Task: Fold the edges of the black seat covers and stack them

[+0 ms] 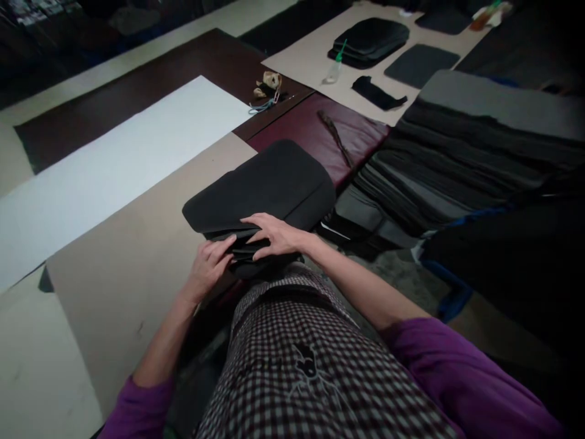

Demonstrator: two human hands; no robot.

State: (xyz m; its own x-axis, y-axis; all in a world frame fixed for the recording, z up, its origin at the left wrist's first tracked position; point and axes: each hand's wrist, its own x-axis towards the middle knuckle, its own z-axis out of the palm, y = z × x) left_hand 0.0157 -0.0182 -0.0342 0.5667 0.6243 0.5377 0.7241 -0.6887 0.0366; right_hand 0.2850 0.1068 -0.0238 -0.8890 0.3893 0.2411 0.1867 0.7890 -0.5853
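Note:
In front of my body lies a stack of black flat panels (265, 183) with rounded corners, its near edges fanned into several layers. My left hand (211, 268) is at the near left edge, its fingers bent together around the layers there. Over the near edge reaches my right hand (274, 236), with fingers spread and touching the layers' edges. The lower part of the stack rests close against my checked apron (292, 341), and its underside is hidden.
Beige board (123, 268) and a white sheet (137, 152) cover the table's left side. A dark twisted strip (336, 137) lies on the maroon surface (365, 131). Further off are a green-tipped bottle (334, 70) and more black panels (372, 36). Dark sheets (479, 146) are piled at right.

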